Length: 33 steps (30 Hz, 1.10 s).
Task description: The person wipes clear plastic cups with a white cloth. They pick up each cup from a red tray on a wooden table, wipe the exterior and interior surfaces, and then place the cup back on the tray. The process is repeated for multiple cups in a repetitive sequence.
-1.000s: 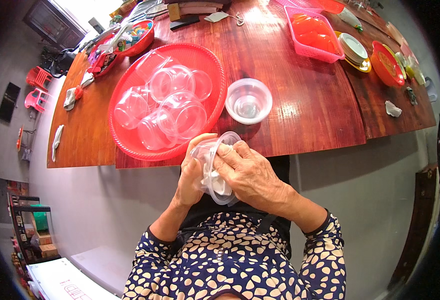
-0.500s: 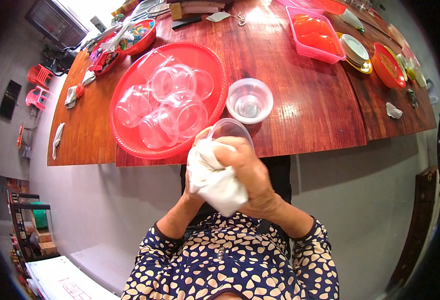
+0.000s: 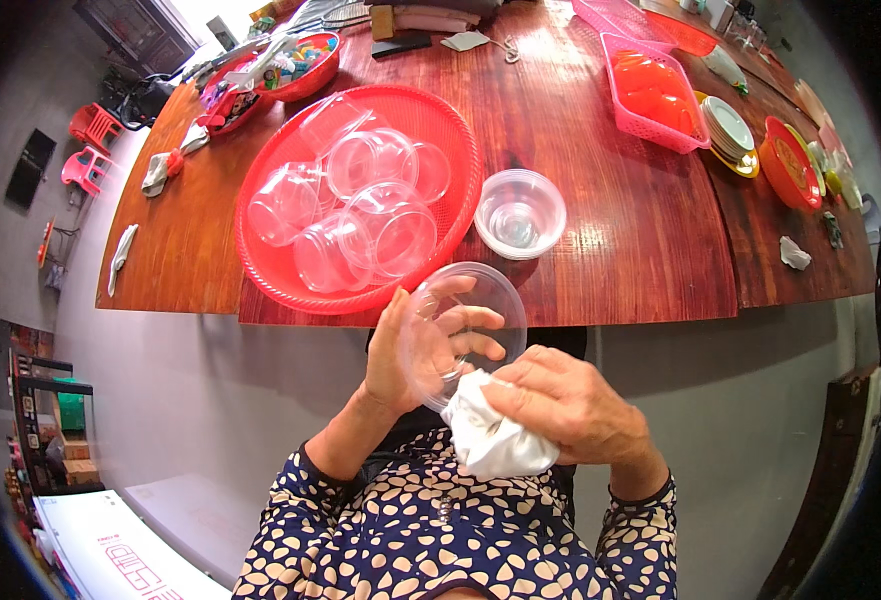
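My left hand (image 3: 388,350) holds a clear round plastic bowl (image 3: 498,298) in front of the table's near edge. Its fingers show through the see-through wall. My right hand (image 3: 578,408) grips a bunched white cloth (image 3: 495,440), which touches or lies very near the bowl's lower right rim. Beyond the left hand, a large round red tray (image 3: 457,150) carries several clear plastic bowls (image 3: 388,232) lying at different angles. Right of the tray stands what looks like a stack of clear bowls (image 3: 522,215).
The wooden table (image 3: 620,260) spreads ahead of me. A pink basket (image 3: 695,142) with orange-red things, stacked white plates (image 3: 728,125) and a red bowl (image 3: 788,165) stand at the right. Red basins (image 3: 305,85) full of small items sit far left. A crumpled tissue (image 3: 793,254) lies at the right.
My hands have come apart: the cloth-holding right hand has moved right and down from the bowl. The bowl now shows more fully, with the left hand spread against it.
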### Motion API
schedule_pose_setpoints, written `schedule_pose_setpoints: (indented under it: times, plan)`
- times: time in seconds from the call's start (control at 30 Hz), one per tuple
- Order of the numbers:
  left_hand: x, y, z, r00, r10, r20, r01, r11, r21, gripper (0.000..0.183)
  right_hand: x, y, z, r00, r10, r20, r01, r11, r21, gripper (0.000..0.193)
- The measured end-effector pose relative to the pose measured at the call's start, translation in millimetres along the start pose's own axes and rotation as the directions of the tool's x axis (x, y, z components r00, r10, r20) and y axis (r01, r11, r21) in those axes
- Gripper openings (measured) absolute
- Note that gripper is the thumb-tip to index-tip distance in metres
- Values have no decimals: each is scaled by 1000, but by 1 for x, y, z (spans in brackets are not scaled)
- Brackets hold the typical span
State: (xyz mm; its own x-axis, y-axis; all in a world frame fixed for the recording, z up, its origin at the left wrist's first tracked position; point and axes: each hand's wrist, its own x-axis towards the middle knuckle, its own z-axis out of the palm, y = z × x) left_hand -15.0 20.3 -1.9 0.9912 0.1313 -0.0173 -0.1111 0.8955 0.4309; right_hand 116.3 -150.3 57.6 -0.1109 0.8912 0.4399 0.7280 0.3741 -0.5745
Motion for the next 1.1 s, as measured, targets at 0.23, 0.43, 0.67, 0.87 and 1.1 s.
schedule_pose_setpoints:
  times: [0.23, 0.43, 0.67, 0.87, 1.1]
  plan:
    - [-10, -11, 14, 961, 174, -215, -121, 963, 240, 61, 41, 7, 34, 977, 80, -200, -179, 817, -548, 37]
    - [-6, -7, 8, 977, 161, -142, -122, 960, 250, 57, 35, 4, 29, 964, 220, 152, -152, 919, -365, 24]
    - [-1, -11, 8, 969, 224, -105, -183, 935, 305, 58, 24, 13, 8, 996, 87, -11, -70, 865, 497, 35]
    - [-9, 3, 14, 958, 274, -77, -249, 938, 242, 56, 30, -6, 24, 998, 8, -62, -1, 994, 108, 46]
    - [-28, 68, 2, 631, 753, -188, -402, 524, 751, 66, 3, 8, 23, 991, 118, -59, -110, 986, 126, 41]
